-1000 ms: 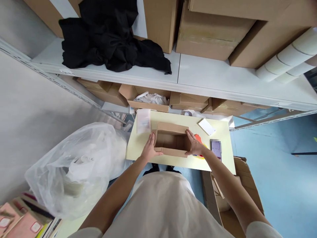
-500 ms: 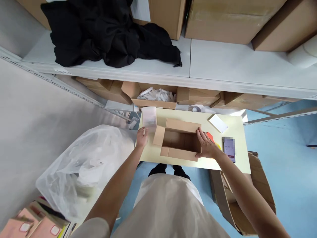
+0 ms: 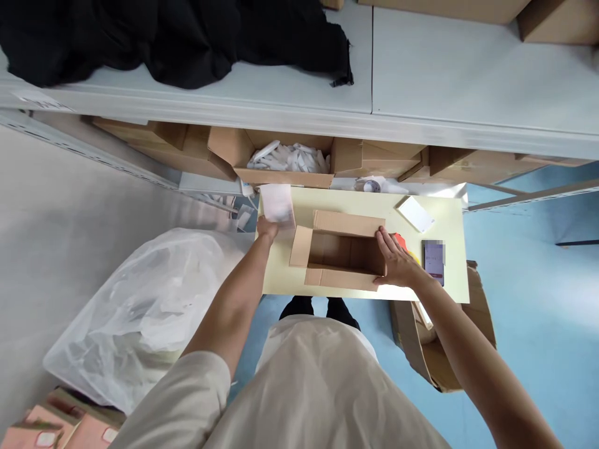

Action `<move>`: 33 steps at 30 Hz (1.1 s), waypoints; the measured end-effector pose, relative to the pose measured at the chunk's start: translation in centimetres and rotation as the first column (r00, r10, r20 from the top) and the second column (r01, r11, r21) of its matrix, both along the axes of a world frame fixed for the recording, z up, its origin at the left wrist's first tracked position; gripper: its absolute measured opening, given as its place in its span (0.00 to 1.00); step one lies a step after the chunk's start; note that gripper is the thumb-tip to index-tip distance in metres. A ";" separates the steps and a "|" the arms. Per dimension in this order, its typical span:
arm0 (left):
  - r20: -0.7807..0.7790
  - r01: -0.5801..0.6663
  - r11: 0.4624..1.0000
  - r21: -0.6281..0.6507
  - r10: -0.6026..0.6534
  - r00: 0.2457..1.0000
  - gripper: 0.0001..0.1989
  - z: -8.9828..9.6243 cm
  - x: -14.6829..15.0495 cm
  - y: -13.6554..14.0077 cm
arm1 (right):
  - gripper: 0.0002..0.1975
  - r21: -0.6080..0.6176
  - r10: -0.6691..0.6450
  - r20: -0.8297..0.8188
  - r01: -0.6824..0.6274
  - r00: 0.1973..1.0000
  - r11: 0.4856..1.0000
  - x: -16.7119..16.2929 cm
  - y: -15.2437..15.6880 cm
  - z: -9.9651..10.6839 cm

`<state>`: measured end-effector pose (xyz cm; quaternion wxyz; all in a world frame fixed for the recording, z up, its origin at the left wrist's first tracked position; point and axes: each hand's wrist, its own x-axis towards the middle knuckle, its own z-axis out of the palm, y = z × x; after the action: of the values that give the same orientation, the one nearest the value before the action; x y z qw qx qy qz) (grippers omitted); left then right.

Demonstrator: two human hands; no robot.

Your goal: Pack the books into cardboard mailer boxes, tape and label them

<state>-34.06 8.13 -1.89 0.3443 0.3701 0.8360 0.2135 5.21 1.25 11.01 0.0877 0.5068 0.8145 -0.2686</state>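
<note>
An open cardboard box (image 3: 346,279) lies on the pale yellow table (image 3: 290,284), its flaps folded outward and its inside dark. My right hand (image 3: 397,259) rests across the right end of this box, fingers stretched out and thumb spread toward the near flap. At the table's left edge, my left hand (image 3: 267,228) is closed on the near end of a pinkish-white packet (image 3: 277,202). Its fingertips are partly hidden. Something red and yellow (image 3: 400,241) shows from behind the right hand.
A phone (image 3: 433,262) and a white box (image 3: 415,214) lie on the table's right. Behind stands a shelf with a carton of white pieces (image 3: 290,157) and a tape roll (image 3: 372,186). A plastic bag (image 3: 154,312) bulges at left; an open carton (image 3: 440,355) sits below right.
The view has shifted, so the shelf and table sit higher in the picture. My left hand has moved slightly away from me along with the packet. My right hand stays on the box.
</note>
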 end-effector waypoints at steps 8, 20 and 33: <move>-0.129 0.039 0.986 0.160 -0.018 0.991 0.17 8.0 -3.3 -4.1 | 0.71 0.041 0.029 -0.059 -0.027 0.998 0.999 0.1 0.0 -0.5; -0.530 0.862 0.448 0.238 -0.684 0.502 0.22 23.0 6.6 -6.3 | 0.73 0.045 0.001 -0.112 0.004 0.994 0.999 0.2 0.1 -1.2; -0.382 0.939 0.344 0.013 -0.866 0.323 0.23 18.2 14.4 -5.1 | 0.74 0.025 -0.036 -0.157 0.040 0.987 0.999 0.6 0.3 -1.4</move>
<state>-19.64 3.08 16.32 0.2232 0.8400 0.4943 0.0186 5.82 1.52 9.64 0.0112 0.5006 0.8127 -0.2979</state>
